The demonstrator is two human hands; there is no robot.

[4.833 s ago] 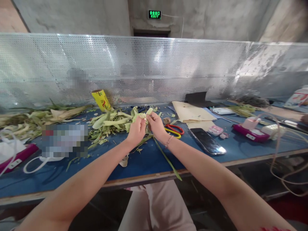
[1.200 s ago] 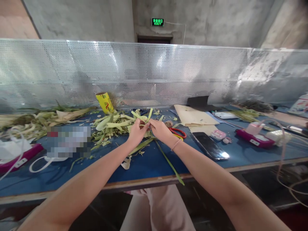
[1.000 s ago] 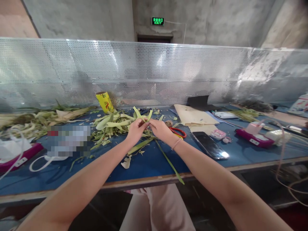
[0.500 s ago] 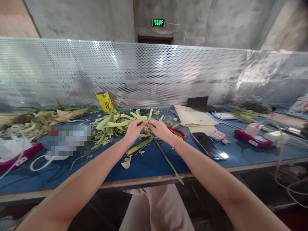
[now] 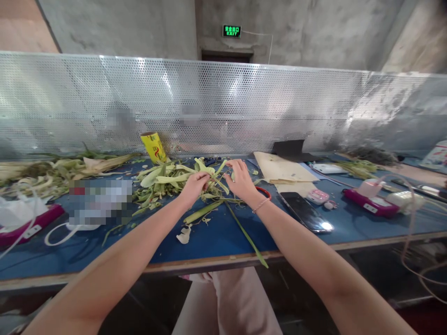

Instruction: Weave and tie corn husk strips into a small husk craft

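My left hand is closed in a pinch on pale green husk strips that fan out to its right. Beside the strips' free ends is my right hand, its thumb and fingers apart, with nothing visibly gripped. Left of my hands lies a heap of pale green corn husks. Red-handled scissors are partly hidden behind my right wrist. In front of my hands, a green husk piece and a long narrow green leaf lie on the blue table; the leaf's tip overhangs the front edge.
A yellow tube stands tilted near the perforated metal screen. To the right are brown paper sheets, a black phone, a pink case and a purple power strip with cables. More husks lie at left.
My right hand has let go of the strips and moved slightly right and up, its fingers spreading. My left hand has barely moved and keeps its pinch.
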